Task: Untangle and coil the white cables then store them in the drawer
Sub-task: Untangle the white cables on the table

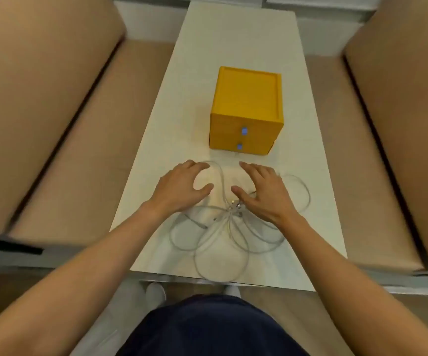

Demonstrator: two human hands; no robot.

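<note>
Far left of frame: tan upholstered seat [41, 104], alongside the long white table [233, 42].

Left of centre: left hand [179, 188], palm down, fingers spread and gently curved, clamped on nothing. Placed over the upper-left loop of the cables; contact with the strand not resolvable.

Centre, lower half: white cables [234, 208] lying flat on the near end of the table, just in front of the drawer unit. Several overlapping loops fanning out from one knot of connectors, lowest loop reaching close to the near table edge. Tangled as lying; no coil formed.

Centre, above the cables: yellow two-drawer box [246, 98], both drawers closed, upper blue knob [244, 131] and lower blue knob [239, 146] facing the person.

Right of centre: right hand [264, 194], palm down, fingers apart and nearly straight, thumb tip just beside the connector knot. No pinch, nothing held. Right-hand loops partly hidden beneath the palm.

Far right: second tan seat [400, 124].

Bottom centre: dark trousers [207, 330].

Progress, judged: at the very start. Nothing done so far. Left to do: separating the strands at the knot, coiling each cable, opening a drawer, stowing the coils, closing up.
</note>
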